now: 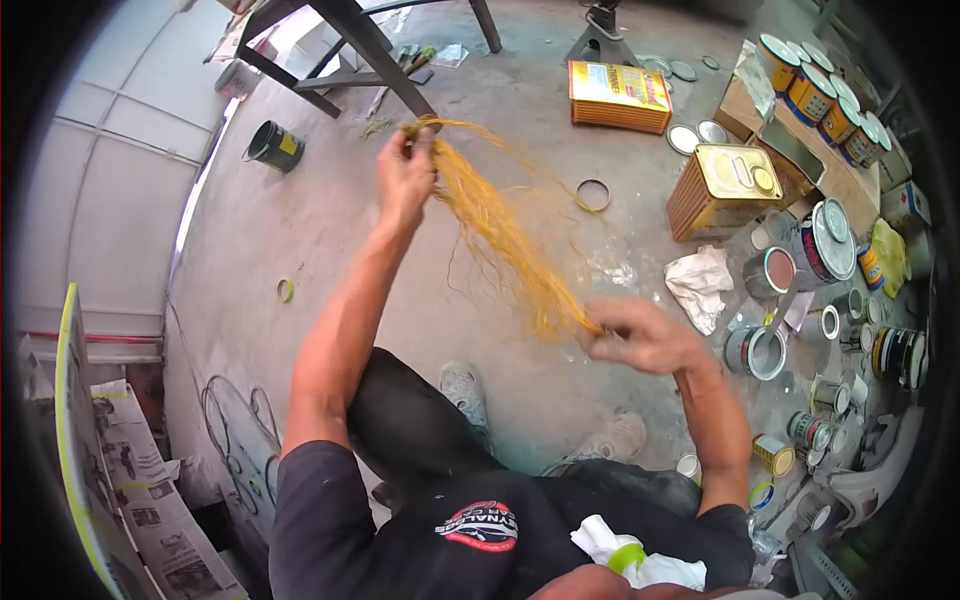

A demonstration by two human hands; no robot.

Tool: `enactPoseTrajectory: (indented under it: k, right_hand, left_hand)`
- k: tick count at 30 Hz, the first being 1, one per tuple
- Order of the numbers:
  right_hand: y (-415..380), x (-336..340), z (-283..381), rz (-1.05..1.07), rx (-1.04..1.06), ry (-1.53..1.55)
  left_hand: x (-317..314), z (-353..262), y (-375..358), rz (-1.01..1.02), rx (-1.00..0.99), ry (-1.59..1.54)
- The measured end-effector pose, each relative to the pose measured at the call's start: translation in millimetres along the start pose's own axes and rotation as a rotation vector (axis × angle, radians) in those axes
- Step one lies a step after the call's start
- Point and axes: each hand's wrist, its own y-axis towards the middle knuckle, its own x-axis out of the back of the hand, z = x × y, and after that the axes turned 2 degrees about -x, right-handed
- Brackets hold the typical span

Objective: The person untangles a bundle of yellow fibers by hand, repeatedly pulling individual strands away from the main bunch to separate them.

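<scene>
A hank of loose yellow fibre strands (500, 226) stretches slantwise between my hands above the floor. My left hand (406, 180) is closed around its upper end, where a knot-like bunch shows at the fingers. At the lower end, my right hand (645, 335) pinches the strands; its fingers are a little smeared by motion. One thin strand loops away to the right of the bundle, near a ring (593, 195) on the floor.
Paint cans (755, 353), a square metal tin (725, 190) and a white rag (698, 287) crowd the right side. A thinner tin (620, 97) lies farther off. A black bucket (274, 147) stands left near a metal-legged stand (375, 55). Newspaper-covered panels (150, 480) are lower left.
</scene>
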Motion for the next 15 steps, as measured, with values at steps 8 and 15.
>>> enactPoseTrajectory:
  k: [8,15]
  right_hand:
    - [-144,54,-19,-0.491,0.054,0.241]
    - [-31,41,2,-0.436,-0.28,-0.161]
  left_hand:
    - [143,154,56,-0.322,0.323,0.289]
    - [45,-6,4,0.445,0.273,-0.251]
